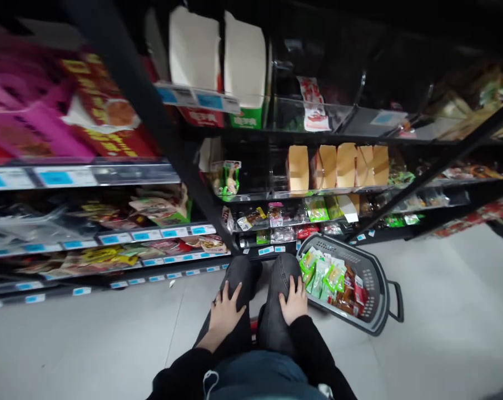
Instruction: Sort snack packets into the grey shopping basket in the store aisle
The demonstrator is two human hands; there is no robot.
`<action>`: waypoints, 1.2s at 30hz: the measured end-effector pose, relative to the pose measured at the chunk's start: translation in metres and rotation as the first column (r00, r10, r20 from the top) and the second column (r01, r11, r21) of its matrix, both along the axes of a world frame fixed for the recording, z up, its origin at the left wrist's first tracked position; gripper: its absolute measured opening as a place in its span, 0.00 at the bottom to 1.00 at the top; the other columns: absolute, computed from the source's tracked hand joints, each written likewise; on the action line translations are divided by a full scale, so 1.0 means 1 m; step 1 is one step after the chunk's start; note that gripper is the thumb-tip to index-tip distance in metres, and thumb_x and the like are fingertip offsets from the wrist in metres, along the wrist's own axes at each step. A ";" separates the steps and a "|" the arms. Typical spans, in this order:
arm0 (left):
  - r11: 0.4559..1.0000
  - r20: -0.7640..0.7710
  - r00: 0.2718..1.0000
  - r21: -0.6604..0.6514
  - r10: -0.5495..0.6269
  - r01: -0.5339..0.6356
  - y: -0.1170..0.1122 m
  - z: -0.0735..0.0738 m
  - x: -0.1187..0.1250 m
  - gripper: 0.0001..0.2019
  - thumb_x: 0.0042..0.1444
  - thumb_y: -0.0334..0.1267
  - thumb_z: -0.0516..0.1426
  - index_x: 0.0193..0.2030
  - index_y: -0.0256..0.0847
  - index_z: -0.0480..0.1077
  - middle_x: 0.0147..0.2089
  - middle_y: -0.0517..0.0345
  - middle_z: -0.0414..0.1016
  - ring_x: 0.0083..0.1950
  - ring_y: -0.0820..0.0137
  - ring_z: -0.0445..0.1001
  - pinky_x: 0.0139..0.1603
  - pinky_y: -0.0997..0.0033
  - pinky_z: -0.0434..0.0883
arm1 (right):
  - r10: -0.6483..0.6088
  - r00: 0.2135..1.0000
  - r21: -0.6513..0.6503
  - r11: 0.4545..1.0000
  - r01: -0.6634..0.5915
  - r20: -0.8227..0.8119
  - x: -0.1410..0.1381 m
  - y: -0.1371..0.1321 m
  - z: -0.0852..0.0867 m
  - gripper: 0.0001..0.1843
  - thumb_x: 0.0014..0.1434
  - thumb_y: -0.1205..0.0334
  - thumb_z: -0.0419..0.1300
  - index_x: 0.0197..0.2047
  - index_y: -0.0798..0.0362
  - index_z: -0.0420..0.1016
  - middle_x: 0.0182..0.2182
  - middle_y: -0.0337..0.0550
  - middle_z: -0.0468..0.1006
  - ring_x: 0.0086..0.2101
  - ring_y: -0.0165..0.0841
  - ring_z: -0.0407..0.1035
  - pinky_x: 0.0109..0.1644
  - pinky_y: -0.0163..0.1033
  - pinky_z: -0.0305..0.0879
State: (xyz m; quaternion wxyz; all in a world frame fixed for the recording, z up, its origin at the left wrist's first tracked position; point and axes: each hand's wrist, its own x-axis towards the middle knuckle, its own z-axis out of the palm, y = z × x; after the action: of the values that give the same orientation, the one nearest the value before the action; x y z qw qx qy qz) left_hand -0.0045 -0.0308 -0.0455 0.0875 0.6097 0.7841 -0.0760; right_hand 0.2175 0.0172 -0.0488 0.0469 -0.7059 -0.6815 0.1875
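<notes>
Both hands rest on my knees, on dark grey trousers [271, 328]. My left hand [226, 311] lies flat on the left thigh with its fingers spread and nothing in it. On the right knee my right hand [295, 303] also lies with fingers apart, holding nothing. Close to the right hand, a grey shopping basket [378, 300] stands on the floor. Inside it are several green-and-white snack packets [334, 276] and brown and red vacuum packs [348, 294]. The basket's handle [397, 301] sticks out at its right end.
Black shelving with price labels [68, 176] runs across in front of me. Open cardboard display boxes [347, 166] stand on a middle shelf, white-backed boxes [195, 50] above. Pink packages [30, 116] fill the upper left. Pale floor tiles [109, 344] lie around my feet.
</notes>
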 end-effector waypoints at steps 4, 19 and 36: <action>1.000 -0.025 1.000 0.002 0.006 -0.006 0.006 0.000 -0.001 0.30 0.55 0.45 0.51 0.65 0.51 0.51 0.68 0.42 0.45 0.62 0.48 0.56 0.54 0.51 0.60 | -0.006 1.000 0.006 1.000 0.006 -0.016 0.001 0.005 0.003 0.36 0.56 0.53 0.52 0.66 0.53 0.50 0.64 0.57 0.47 0.60 0.53 0.48 0.58 0.54 0.51; 0.999 -0.158 0.987 0.025 -0.038 0.043 0.019 0.000 0.007 0.29 0.54 0.44 0.52 0.64 0.47 0.55 0.66 0.39 0.47 0.59 0.47 0.59 0.52 0.50 0.61 | -0.023 0.994 0.027 0.999 0.026 -0.109 0.011 0.010 -0.002 0.38 0.55 0.47 0.53 0.65 0.52 0.51 0.64 0.57 0.47 0.60 0.54 0.48 0.60 0.53 0.48; 0.999 -0.043 0.998 -0.003 -0.042 0.042 0.022 0.011 0.016 0.30 0.55 0.47 0.51 0.64 0.42 0.54 0.67 0.36 0.43 0.62 0.45 0.54 0.54 0.48 0.60 | -0.017 0.998 -0.044 0.999 0.014 -0.061 0.017 0.012 0.012 0.39 0.55 0.50 0.54 0.66 0.54 0.49 0.64 0.60 0.44 0.60 0.55 0.45 0.59 0.55 0.43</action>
State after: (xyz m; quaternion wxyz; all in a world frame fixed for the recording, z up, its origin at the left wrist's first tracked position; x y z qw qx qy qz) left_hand 0.0112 -0.0088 -0.0349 0.0697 0.6241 0.7728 -0.0916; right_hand 0.2342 0.0293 -0.0366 0.0538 -0.7059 -0.6699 0.2237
